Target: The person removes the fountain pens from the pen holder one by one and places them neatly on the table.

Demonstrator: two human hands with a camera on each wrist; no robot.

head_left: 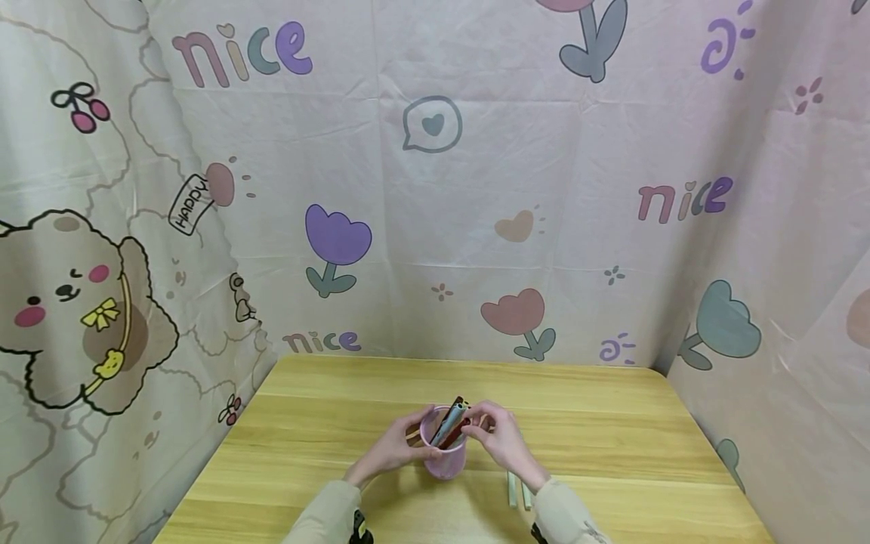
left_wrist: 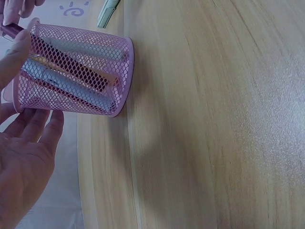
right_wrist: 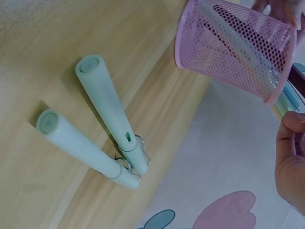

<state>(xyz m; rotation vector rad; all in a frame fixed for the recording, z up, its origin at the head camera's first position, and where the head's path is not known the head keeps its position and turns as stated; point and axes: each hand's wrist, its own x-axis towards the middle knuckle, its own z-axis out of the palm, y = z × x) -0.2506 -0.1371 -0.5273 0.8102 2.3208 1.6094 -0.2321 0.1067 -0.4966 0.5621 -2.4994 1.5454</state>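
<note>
pink mesh cup (head_left: 445, 453) steadied by left hand (head_left: 394, 447); right hand (head_left: 496, 434) pinches a pen (head_left: 454, 421) into it. next: two pens (right_wrist: 102, 129) on table (head_left: 612, 438).

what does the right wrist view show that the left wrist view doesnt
Only the right wrist view shows both pale green capped pens whole, lying side by side on the table, and the right hand. Only the left wrist view shows the left hand holding the cup. Both show the pink wire-mesh pen cup with pens inside and the light wooden table.
</note>
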